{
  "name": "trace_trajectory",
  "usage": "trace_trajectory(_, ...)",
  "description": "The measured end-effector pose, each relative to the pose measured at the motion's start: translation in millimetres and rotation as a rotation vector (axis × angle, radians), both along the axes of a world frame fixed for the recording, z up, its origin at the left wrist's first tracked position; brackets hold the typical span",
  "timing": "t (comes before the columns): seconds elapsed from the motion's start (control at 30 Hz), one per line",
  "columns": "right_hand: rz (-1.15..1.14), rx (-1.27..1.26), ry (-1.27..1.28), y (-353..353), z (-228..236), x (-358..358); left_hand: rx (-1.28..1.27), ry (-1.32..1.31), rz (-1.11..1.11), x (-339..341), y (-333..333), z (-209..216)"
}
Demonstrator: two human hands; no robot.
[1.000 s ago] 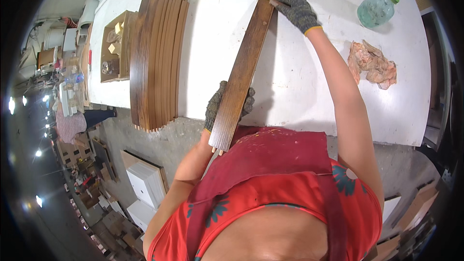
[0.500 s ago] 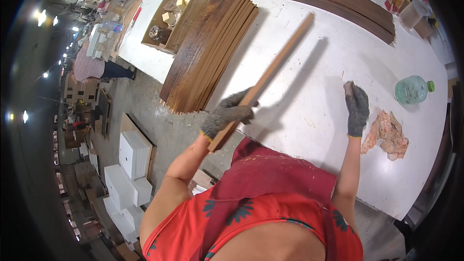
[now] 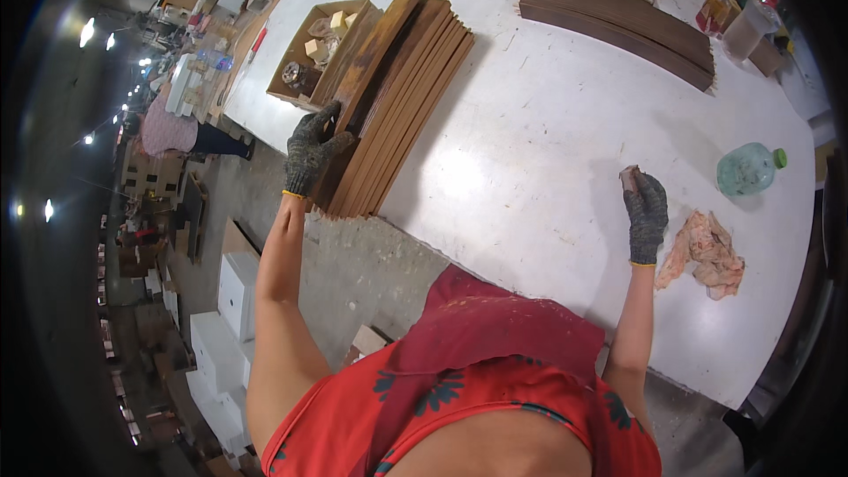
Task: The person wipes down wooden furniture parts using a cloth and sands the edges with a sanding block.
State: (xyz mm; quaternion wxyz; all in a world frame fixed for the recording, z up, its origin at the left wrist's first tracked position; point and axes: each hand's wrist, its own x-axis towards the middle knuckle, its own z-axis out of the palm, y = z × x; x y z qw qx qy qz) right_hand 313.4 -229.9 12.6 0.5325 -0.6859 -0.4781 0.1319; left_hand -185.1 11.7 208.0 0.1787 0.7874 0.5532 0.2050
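At the lower left end of a stack of brown wooden boards (image 3: 415, 97), my left hand (image 3: 311, 152) in a dark grey knitted glove grips a wooden board (image 3: 380, 57). That board runs along the stack's left side and looks tilted on its edge. My fingertips are partly hidden behind it. Over the white table, my right hand (image 3: 647, 212), gloved the same way, is closed round a small brownish block (image 3: 629, 178) whose end sticks out past the fingers. A crumpled pinkish cloth (image 3: 707, 252) lies beside the right wrist.
A cardboard box (image 3: 300, 44) with pale blocks and a jar touches the stack's left. Farther back on the white table (image 3: 530, 168) lies a second board stack (image 3: 618, 26). A green-capped bottle (image 3: 746, 170) stands right. Another person (image 3: 172, 128) is at far left.
My left hand has swung left from over the table's front to the stack; the long wooden strip it held is out of that place. My right hand has barely moved, still holding the block.
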Motion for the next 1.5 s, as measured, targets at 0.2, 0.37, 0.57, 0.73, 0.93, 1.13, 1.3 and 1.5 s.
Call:
trace_trajectory(0.2,-0.01,-0.023,-0.056,-2.1,-2.9,2.1,-0.005,0.093,0.051,4.1,6.4,-3.5)
trace_trajectory(0.37,0.0,0.007,-0.038,-2.3,-5.3,2.6,0.002,0.028,0.041,-1.0,9.8,-11.8)
trace_trajectory(0.57,0.016,0.022,-0.05,-1.3,-4.8,3.7,-0.01,-0.078,0.03,-6.3,19.7,-22.8)
trace_trajectory(0.73,0.013,0.008,-0.081,-1.5,-5.6,4.9,-0.039,0.041,0.018,-10.2,27.7,-19.1)
trace_trajectory(0.93,0.007,0.004,-0.035,0.2,-6.7,2.0,-0.015,-0.008,-0.029,-23.6,32.2,-23.4)
trace_trajectory(1.13,0.0,0.042,-0.024,1.0,2.9,0.8,0.085,0.22,0.002,3.7,25.6,-0.3)
trace_trajectory(1.3,-0.039,0.015,0.01,1.8,1.2,1.0,0.557,-0.133,-0.17,79.3,18.8,-7.6)
trace_trajectory(1.5,-0.088,0.007,-0.098,-1.0,-0.3,1.0,0.286,-0.137,-0.609,269.6,23.5,-57.8)
